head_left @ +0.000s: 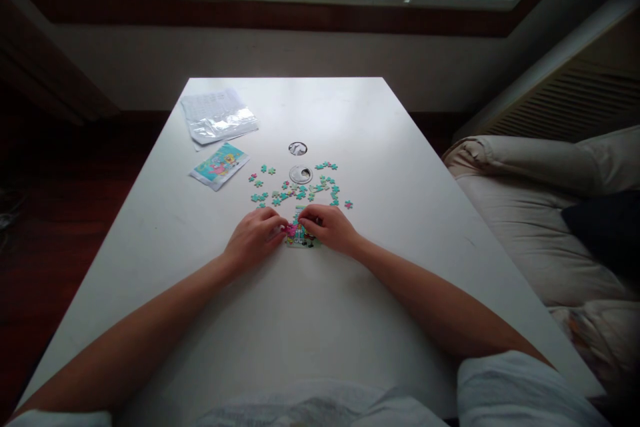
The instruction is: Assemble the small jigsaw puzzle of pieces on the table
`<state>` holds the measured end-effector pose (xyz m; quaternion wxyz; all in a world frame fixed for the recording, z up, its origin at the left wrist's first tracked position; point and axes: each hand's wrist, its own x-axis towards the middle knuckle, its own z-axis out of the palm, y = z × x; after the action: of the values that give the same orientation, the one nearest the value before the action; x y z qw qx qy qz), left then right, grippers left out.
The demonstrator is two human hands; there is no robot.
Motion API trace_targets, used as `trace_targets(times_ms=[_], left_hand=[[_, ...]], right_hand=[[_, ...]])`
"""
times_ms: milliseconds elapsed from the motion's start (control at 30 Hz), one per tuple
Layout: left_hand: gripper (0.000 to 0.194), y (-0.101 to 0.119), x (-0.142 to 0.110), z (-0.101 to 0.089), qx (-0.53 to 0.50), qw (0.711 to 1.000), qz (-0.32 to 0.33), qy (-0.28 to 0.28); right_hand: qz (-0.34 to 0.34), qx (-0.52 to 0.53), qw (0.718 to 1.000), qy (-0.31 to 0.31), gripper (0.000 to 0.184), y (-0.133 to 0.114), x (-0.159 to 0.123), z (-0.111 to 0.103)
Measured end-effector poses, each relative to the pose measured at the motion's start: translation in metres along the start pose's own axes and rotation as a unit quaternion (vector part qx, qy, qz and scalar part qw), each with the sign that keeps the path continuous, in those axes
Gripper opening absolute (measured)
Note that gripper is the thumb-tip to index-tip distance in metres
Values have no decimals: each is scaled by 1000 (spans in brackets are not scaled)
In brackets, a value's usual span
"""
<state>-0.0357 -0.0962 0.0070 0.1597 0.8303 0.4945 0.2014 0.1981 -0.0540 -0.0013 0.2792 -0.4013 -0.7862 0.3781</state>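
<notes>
A partly joined jigsaw puzzle (301,237) with pink, teal and yellow cartoon figures lies flat on the white table between my hands. At its left edge my left hand (256,233) is closed, with thumb and fingertips together by the pink part; what they pinch is too small to make out. From the right my right hand (329,225) reaches over the upper part of the puzzle, its thumb and forefinger pinched and hiding some of it. Just beyond my hands, several loose puzzle pieces (300,192), mostly teal and flower-shaped, are scattered.
Left of the pieces lies a picture card (220,165) with cartoon figures. Behind it are papers in a clear plastic bag (220,117). Two round fittings, a nearer ring (301,175) and a farther disc (297,148), sit in the white table (400,320). A cushioned sofa (530,213) stands at right.
</notes>
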Motion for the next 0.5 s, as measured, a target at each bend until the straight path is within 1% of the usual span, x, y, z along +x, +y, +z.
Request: trace_targets(times_ms=[100,167,333,500], left_hand=[[17,0,0,2,25,1000,15,4],[17,-2,1,0,27,999,27,-5],[19,-6,4,-7,-1,998,53,-38],[19,-6,5,-10,-21,997,57,-48]], right_hand=[[1,-1,1000,-2,12,-1,0,0],[2,0,1000,-2,12,-1,0,0],[1,0,1000,-7,12,-2,0,0],[-4,-10,1000,-7,13,-3,0,-1]])
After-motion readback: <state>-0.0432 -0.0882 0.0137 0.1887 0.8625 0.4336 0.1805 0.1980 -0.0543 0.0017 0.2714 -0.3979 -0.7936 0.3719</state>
